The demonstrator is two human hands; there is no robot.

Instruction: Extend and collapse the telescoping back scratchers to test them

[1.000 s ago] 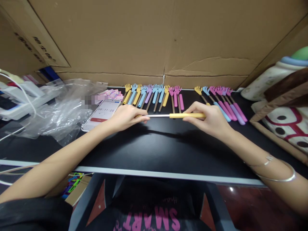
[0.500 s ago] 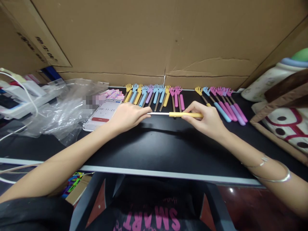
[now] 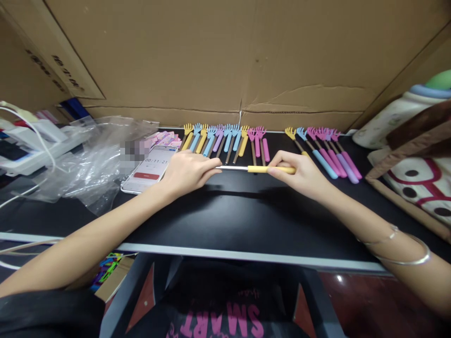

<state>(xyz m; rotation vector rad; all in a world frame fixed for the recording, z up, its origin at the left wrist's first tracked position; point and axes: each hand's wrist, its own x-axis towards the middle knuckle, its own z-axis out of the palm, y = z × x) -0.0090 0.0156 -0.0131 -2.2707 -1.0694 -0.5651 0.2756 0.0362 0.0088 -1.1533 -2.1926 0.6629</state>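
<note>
Both hands hold one telescopic back scratcher (image 3: 259,169) level above the black table (image 3: 232,211). My left hand (image 3: 186,171) is closed over its claw end, which is hidden, with the metal rod coming out past the fingers. My right hand (image 3: 303,174) pinches the yellow handle. Behind the hands, a row of scratchers (image 3: 225,138) in yellow, blue, purple and pink lies against the cardboard wall. A second, smaller group of scratchers (image 3: 326,148) lies to the right, just beyond my right hand.
A phone (image 3: 150,168) showing a timer lies left of my left hand, beside pink packets (image 3: 164,138) and a crumpled clear plastic bag (image 3: 88,159). Cardboard (image 3: 225,61) walls the back. A patterned bag (image 3: 416,173) and a white container (image 3: 391,117) stand at the right. White cables lie at far left.
The visible metal rod has grown shorter as my right hand moved left with the yellow handle. My left hand stayed almost in place.
</note>
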